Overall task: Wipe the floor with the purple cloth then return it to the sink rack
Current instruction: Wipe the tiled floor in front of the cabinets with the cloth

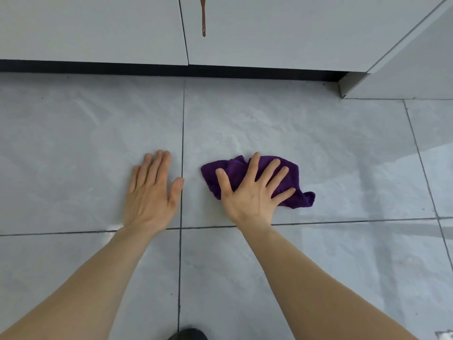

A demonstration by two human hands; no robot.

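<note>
A crumpled purple cloth (297, 198) lies on the grey tiled floor (318, 143), right of the centre grout line. My right hand (250, 190) presses flat on top of it, fingers spread, so the middle of the cloth is hidden beneath the palm. Purple edges stick out to the left and to the lower right. My left hand (152, 190) rests flat on the bare tile to the left, fingers together, holding nothing. The sink rack is out of sight.
White cabinet doors (98, 28) with a dark toe-kick (171, 69) run along the far side. A brown handle (203, 15) hangs on one door. A cabinet corner (353, 84) juts out at the right. A dark shoe tip (188, 334) shows at the bottom edge.
</note>
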